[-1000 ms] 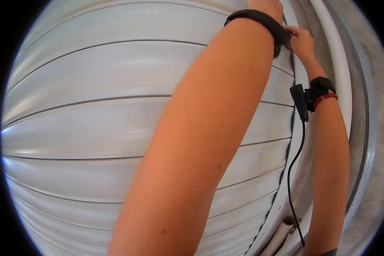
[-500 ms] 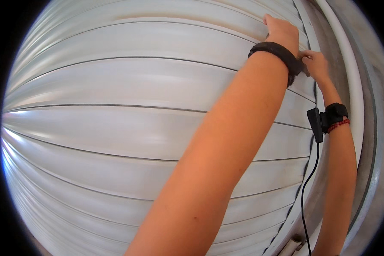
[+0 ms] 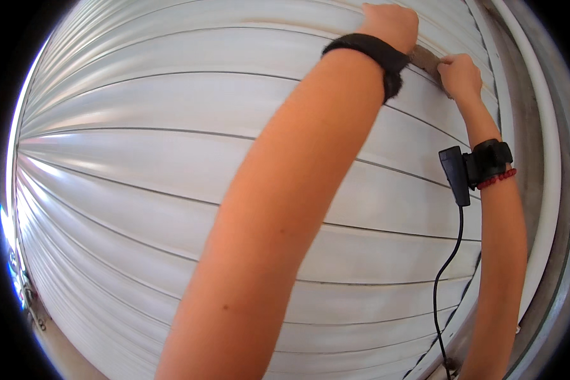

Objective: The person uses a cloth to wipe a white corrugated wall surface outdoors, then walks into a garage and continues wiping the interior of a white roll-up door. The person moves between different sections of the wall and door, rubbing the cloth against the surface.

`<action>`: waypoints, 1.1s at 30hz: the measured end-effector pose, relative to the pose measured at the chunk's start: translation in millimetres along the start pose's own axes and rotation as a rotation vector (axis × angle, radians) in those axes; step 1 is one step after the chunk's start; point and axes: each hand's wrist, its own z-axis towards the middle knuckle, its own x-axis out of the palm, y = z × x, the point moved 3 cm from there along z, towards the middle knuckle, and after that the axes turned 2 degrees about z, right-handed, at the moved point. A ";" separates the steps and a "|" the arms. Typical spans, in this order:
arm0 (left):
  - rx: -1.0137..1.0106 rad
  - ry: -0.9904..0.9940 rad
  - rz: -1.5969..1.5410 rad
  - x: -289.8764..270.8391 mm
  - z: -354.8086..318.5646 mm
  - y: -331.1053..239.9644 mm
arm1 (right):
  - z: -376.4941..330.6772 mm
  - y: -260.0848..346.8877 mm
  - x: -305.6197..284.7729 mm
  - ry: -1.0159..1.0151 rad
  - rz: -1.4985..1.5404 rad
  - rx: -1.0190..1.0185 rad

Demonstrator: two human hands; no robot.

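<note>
A grey-brown cloth (image 3: 428,61) lies against a white slatted metal shutter (image 3: 323,145), stretched between my two hands. My left hand (image 3: 392,26) is raised high on the slats, closed, with the cloth coming out from beneath its wrist side; its fingertips are mostly hidden. Lower and to the right, my right hand (image 3: 461,76) pinches the cloth's other end between thumb and fingers. A black band (image 3: 370,50) circles my left wrist. On my right wrist sit a black strapped device (image 3: 487,163) with a cable and a red bead bracelet (image 3: 497,178).
A white pipe (image 3: 546,139) runs up the wall right of the shutter's side rail (image 3: 501,114). The black cable (image 3: 438,285) hangs from my right wrist across the slats. Bright light shows past the shutter's far left edge.
My left hand has shifted left and up along the slats, while the right has moved slightly left and up. More of the cloth shows between them. The view has swung a little left.
</note>
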 end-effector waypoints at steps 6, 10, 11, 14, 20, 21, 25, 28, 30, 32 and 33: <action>-0.153 0.094 0.070 -26.0 -20.5 14.0 | 11.4 15.6 11.9 0.129 0.090 -0.115; -0.209 0.142 0.074 -45.9 -35.6 20.4 | 16.8 27.2 17.2 0.200 0.158 -0.183; -0.226 0.154 0.075 -52.0 -41.3 20.3 | 17.5 31.0 18.2 0.200 0.177 -0.195; -0.190 0.112 0.018 -51.1 -43.3 37.4 | 12.6 43.2 22.3 0.166 0.204 -0.178; -0.258 0.143 0.229 -52.6 -50.2 37.4 | 15.1 40.7 38.9 0.136 0.313 -0.227; -0.279 0.149 0.263 -50.6 -52.7 38.2 | 15.2 42.5 41.9 0.141 0.328 -0.240; -0.383 0.143 0.302 -69.7 -59.7 32.8 | -0.1 67.4 19.8 0.165 0.378 -0.115; -0.409 0.058 0.581 -71.1 -60.0 32.0 | -0.5 85.0 16.4 0.298 0.238 -0.269; -0.310 0.049 0.825 -72.6 -57.2 43.8 | 1.9 106.7 25.2 0.357 -0.177 -0.654; -0.261 -0.090 1.045 -94.4 -79.3 79.2 | -21.7 148.9 22.0 0.358 -0.032 -0.751; -0.351 -0.072 1.001 -106.0 -86.8 82.5 | -33.7 161.2 27.2 0.392 0.241 -0.672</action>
